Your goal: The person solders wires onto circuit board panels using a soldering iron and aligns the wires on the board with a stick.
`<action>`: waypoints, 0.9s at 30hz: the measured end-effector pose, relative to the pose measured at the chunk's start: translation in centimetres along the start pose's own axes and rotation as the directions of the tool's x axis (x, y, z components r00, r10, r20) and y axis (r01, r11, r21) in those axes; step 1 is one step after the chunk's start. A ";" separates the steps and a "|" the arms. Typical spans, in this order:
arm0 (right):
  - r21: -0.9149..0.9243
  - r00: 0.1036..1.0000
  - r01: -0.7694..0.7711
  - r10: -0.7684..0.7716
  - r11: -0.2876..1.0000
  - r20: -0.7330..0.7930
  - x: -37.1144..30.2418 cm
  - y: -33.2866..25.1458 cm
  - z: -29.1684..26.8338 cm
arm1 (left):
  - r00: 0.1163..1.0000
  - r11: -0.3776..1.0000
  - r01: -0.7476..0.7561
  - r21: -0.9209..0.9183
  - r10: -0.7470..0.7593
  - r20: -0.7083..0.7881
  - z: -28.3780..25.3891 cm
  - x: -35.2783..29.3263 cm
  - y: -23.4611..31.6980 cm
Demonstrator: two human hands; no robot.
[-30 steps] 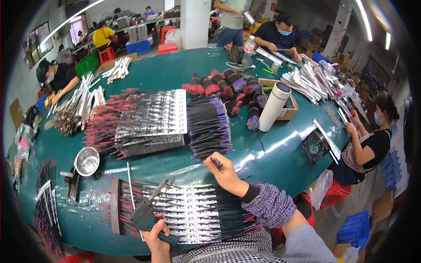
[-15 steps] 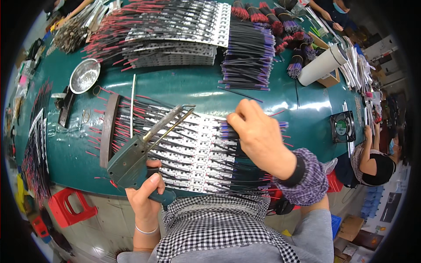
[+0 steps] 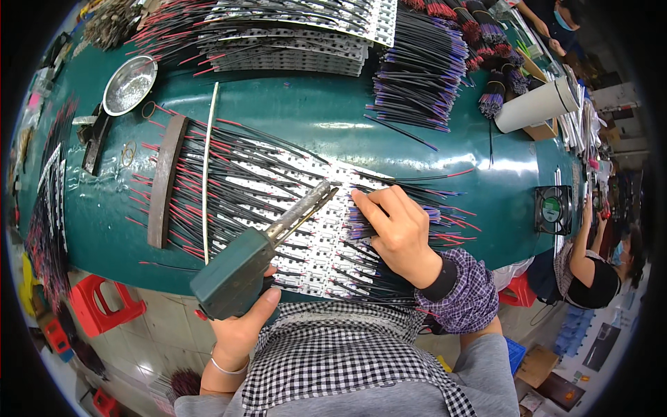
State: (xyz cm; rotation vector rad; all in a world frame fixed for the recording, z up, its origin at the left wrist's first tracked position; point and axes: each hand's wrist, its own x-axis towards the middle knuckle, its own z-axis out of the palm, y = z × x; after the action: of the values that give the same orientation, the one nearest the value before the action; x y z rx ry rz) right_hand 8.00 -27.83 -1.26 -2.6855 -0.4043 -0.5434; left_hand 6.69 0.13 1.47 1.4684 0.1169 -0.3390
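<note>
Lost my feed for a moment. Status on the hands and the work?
Left hand gripping soldering gun. Right hand pressing wires onto white strip panel. Nothing blocking the tip.

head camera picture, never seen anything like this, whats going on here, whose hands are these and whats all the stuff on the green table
The picture comes from a wide fisheye camera worn on a person's head, looking down, so straight edges bend near the rim. The two hands coming in from below are that person's own. The left hand holds a soldering iron with a dark green handle, its metal tip aimed at the work. The right hand presses down on a bundle of thin black wires. Those wires lie across white strip boards on the green table. Further off lie more strip boards with wires, a small metal bowl, a white tube and a small fan. Another person sits at the right.
</note>
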 end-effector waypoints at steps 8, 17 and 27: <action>-0.089 0.997 0.079 -0.076 0.993 0.029 0.1 0.1 0.0 | 0.964 0.843 -0.267 0.466 0.229 0.139 0.8 0.6 0.0; -0.091 0.997 0.082 -0.080 0.992 0.022 0.2 0.2 0.3 | 0.934 0.809 -0.353 0.470 0.281 0.218 2.1 1.8 0.6; -0.084 0.997 0.072 -0.070 0.994 0.023 0.3 0.4 0.2 | 0.904 0.697 -0.424 0.578 0.287 0.317 1.9 1.9 0.7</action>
State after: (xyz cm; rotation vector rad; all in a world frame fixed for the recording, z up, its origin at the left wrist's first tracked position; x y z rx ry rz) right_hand 8.47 -28.04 -1.42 -2.7688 -0.4947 -0.5668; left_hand 8.42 -1.94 1.80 2.0771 -0.5050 -0.2075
